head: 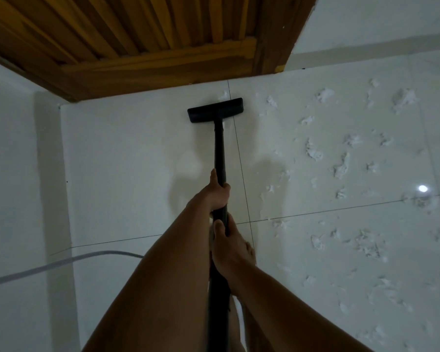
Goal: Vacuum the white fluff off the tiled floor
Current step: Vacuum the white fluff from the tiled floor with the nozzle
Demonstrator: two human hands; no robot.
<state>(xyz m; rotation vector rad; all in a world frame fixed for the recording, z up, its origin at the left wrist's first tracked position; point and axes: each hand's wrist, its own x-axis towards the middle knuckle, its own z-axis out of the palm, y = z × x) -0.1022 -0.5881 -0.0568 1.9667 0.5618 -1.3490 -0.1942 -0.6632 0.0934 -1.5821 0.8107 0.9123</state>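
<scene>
Arms outstretched, left hand (217,193) ahead of right hand (230,250), both sets of fingers (226,188) wrapped round the wand (219,153); its near end is cut off.

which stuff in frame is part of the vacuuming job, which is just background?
Job: nozzle, wand, fluff, floor, left hand and right hand, both gripping the wand.
Background: door, wall, grey cord (maybe the vacuum's, unclear).
</scene>
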